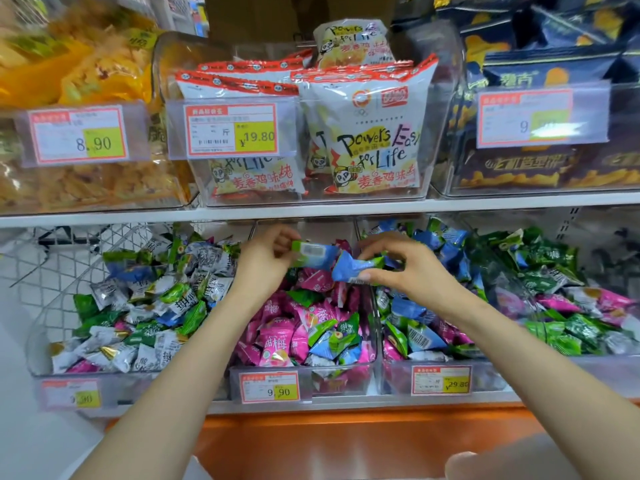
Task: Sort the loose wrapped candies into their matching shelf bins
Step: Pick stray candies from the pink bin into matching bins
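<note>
Store shelving fills my view, two tiers above an orange base [346, 441]. Along the lower shelf [311, 407] stand clear bins of wrapped candies.

My left grip [266, 261] hovers over the back of the pink bin [332, 379], at twelve o'clock from its 9.90 tag [270, 388]. Its fingers are curled round a blue-green candy [313, 252] whose white label faces me. My right grip [408, 268] sits at three o'clock of the left one, above the divider between the pink bin and the blue bin [394, 375]. Its thumb and fingertips pinch a blue candy [349, 270] at its right end. The blue candy lies at four o'clock of the other, very close; I cannot tell whether they touch. Both are held above the heaps.

The pink bin holds mostly pink pieces, with some green and blue ones on top toward its front. The blue bin, tagged 29.80 [441, 380], carries blue, green and pink together. At nine o'clock the left bin [34, 348] is a jumble of white, green and blue. At three o'clock the green bin [588, 372] is mostly dark green, with pink at its near side.

On the upper shelf [311, 207] I see white snack bags [367, 133] at twelve o'clock, yellow packs [86, 64] at ten and navy packs [554, 81] at two.
</note>
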Demonstrator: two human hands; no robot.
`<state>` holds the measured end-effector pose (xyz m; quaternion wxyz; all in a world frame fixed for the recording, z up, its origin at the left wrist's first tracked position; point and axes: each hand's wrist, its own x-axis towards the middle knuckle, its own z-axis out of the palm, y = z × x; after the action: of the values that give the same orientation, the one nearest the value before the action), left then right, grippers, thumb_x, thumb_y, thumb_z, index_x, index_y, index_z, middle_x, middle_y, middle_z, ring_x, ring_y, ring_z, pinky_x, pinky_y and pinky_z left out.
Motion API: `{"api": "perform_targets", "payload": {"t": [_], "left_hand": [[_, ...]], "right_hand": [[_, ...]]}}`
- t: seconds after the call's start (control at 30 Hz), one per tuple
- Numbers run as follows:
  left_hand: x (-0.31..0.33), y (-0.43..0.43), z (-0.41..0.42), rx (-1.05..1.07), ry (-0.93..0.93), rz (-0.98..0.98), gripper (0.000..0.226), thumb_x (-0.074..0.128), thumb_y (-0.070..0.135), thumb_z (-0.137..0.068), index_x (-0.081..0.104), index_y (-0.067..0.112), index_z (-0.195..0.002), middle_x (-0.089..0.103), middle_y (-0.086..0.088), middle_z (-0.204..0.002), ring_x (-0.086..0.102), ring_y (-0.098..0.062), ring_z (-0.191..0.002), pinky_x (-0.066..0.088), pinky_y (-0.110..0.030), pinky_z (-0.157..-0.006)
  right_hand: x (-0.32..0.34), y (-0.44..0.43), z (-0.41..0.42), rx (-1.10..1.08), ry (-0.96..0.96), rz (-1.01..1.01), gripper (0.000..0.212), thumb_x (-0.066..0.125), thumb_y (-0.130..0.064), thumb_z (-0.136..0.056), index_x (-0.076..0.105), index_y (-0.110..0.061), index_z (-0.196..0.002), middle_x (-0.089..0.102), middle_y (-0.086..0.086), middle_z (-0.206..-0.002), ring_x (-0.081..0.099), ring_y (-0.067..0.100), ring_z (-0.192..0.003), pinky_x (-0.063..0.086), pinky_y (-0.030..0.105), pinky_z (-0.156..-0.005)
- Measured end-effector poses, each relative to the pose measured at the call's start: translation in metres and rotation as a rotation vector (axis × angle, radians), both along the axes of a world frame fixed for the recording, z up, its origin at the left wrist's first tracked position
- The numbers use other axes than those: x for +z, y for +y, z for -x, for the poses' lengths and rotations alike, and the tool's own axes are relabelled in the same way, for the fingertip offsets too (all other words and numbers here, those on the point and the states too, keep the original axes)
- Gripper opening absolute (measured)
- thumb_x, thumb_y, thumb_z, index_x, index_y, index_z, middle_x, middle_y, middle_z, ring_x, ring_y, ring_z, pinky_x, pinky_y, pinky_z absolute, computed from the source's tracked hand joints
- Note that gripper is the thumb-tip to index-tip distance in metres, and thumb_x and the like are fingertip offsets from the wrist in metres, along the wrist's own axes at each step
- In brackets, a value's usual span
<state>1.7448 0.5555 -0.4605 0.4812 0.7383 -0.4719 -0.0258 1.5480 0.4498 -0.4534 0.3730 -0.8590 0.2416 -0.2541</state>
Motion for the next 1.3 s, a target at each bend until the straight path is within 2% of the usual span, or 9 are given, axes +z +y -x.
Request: {"api": "perform_targets", "payload": {"t": [0.1, 0.33, 0.43, 0.57, 0.73, 0.83, 0.97, 1.1, 1.3], "left_hand": [[0.006, 0.004, 0.020, -0.170, 0.077, 0.027, 0.024, 0.065, -0.005, -0.079, 0.056, 0.017, -0.084, 0.057, 0.005, -0.077, 0.054, -0.009, -0.073, 0.045, -0.013, -0.067], [0.008, 0.008, 0.025, -0.308, 0.234, 0.076, 0.020, 0.062, -0.003, -0.084, 0.060, 0.015, -0.092, 0.068, 0.001, -0.090, 0.064, -0.008, -0.086, 0.049, -0.014, -0.081], [-0.002, 0.009, 0.005, -0.187, 0.148, -0.034, 0.020, 0.059, -0.004, -0.085, 0.060, 0.011, -0.099, 0.067, -0.003, -0.098, 0.063, -0.016, -0.094, 0.048, -0.026, -0.091], [-0.020, 0.008, -0.013, -0.104, -0.106, -0.301, 0.028, 0.057, -0.006, -0.084, 0.060, 0.013, -0.105, 0.063, -0.003, -0.112, 0.058, -0.017, -0.105, 0.045, -0.026, -0.089], [-0.033, 0.005, -0.012, -0.159, -0.234, -0.479, 0.032, 0.065, 0.001, -0.082, 0.060, 0.013, -0.111, 0.059, -0.003, -0.119, 0.055, -0.018, -0.111, 0.045, -0.029, -0.091], [-0.040, 0.003, -0.014, -0.137, -0.246, -0.509, 0.033, 0.069, 0.008, -0.081, 0.058, 0.014, -0.112, 0.061, 0.000, -0.116, 0.056, -0.017, -0.106, 0.047, -0.031, -0.088], [-0.044, 0.001, -0.015, -0.089, -0.257, -0.507, 0.022, 0.071, 0.015, -0.080, 0.061, 0.015, -0.099, 0.064, 0.002, -0.103, 0.059, -0.016, -0.095, 0.049, -0.031, -0.081], [-0.042, 0.000, -0.017, -0.034, -0.328, -0.475, 0.008, 0.067, 0.017, -0.084, 0.062, 0.015, -0.090, 0.062, 0.005, -0.092, 0.060, -0.015, -0.086, 0.040, -0.024, -0.068], [-0.043, 0.001, -0.015, -0.145, -0.189, -0.529, 0.036, 0.073, 0.018, -0.079, 0.057, 0.011, -0.111, 0.055, 0.001, -0.107, 0.057, -0.018, -0.098, 0.044, -0.026, -0.081]], "right_hand": [[0.000, 0.005, -0.003, 0.053, -0.013, 0.006, 0.016, 0.075, -0.027, -0.077, 0.063, -0.030, -0.087, 0.056, -0.026, -0.107, 0.050, 0.000, -0.111, 0.034, 0.021, -0.097], [0.003, 0.004, 0.000, -0.102, -0.162, 0.057, 0.021, 0.078, -0.025, -0.074, 0.060, -0.025, -0.084, 0.064, -0.012, -0.090, 0.060, 0.006, -0.089, 0.045, 0.017, -0.076], [0.007, -0.017, 0.012, -0.300, -0.235, 0.018, 0.038, 0.080, -0.022, -0.072, 0.054, -0.016, -0.098, 0.062, -0.005, -0.097, 0.057, 0.010, -0.091, 0.041, 0.019, -0.074], [-0.006, -0.049, 0.029, -0.376, -0.012, 0.057, 0.041, 0.077, -0.020, -0.076, 0.059, -0.013, -0.113, 0.063, 0.002, -0.110, 0.057, 0.017, -0.103, 0.039, 0.026, -0.081], [-0.017, -0.064, 0.031, -0.351, 0.168, 0.044, 0.030, 0.077, -0.018, -0.077, 0.064, -0.016, -0.104, 0.064, 0.001, -0.111, 0.057, 0.016, -0.102, 0.044, 0.029, -0.086], [-0.020, -0.070, 0.028, -0.402, 0.249, 0.111, 0.024, 0.077, -0.017, -0.076, 0.064, -0.021, -0.096, 0.066, 0.000, -0.113, 0.060, 0.020, -0.103, 0.048, 0.036, -0.091], [-0.014, -0.074, 0.031, -0.314, 0.291, -0.028, 0.028, 0.082, -0.013, -0.069, 0.061, -0.025, -0.083, 0.064, -0.005, -0.098, 0.059, 0.019, -0.103, 0.047, 0.035, -0.093], [-0.015, -0.067, 0.033, -0.294, 0.308, 0.043, 0.032, 0.080, -0.030, -0.072, 0.063, -0.028, -0.099, 0.059, -0.008, -0.099, 0.055, 0.017, -0.100, 0.046, 0.031, -0.085], [-0.006, -0.046, 0.028, -0.290, 0.138, 0.194, 0.040, 0.070, -0.041, -0.080, 0.063, -0.024, -0.115, 0.061, -0.005, -0.123, 0.053, 0.015, -0.115, 0.038, 0.025, -0.087]]}}
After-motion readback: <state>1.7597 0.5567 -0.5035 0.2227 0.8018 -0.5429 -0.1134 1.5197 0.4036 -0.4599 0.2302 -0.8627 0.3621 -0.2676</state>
